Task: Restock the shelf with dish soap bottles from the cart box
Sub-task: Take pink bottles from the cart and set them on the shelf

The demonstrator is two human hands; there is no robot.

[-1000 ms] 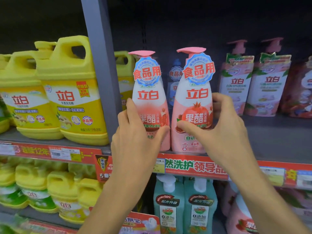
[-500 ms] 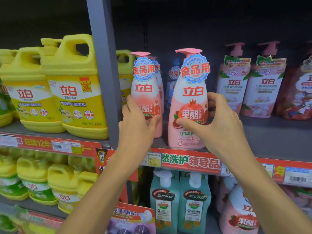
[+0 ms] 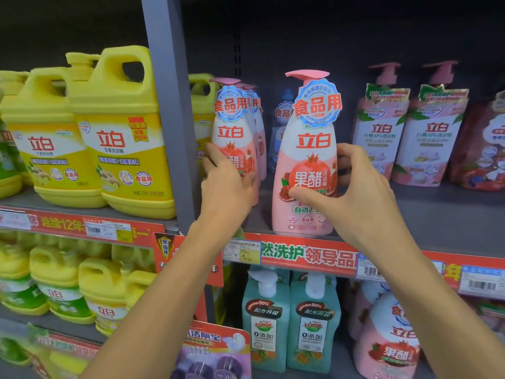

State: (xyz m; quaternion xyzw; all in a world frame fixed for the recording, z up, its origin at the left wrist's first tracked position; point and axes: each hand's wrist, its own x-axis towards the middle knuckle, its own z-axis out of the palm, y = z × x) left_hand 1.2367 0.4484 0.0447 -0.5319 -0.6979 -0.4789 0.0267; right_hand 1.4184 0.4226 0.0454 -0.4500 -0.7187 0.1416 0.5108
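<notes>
Two pink pomegranate dish soap pump bottles stand upright on the grey shelf (image 3: 426, 228). My left hand (image 3: 226, 184) wraps around the left pink bottle (image 3: 232, 129), which sits deep on the shelf against more bottles of the same kind behind it. My right hand (image 3: 355, 192) grips the right pink bottle (image 3: 308, 160), standing at the shelf's front edge, thumb on its label and fingers behind it. The cart box is out of view.
A grey upright post (image 3: 169, 113) divides the bay; yellow jugs (image 3: 123, 138) fill the shelf to its left. Pink pouch-style bottles (image 3: 431, 138) stand at the back right, with bare shelf in front of them. Green bottles (image 3: 289, 321) sit on the shelf below.
My left hand has pushed its pink bottle from the shelf front back toward the rear row. The right bottle has stayed at the front edge in my right hand.
</notes>
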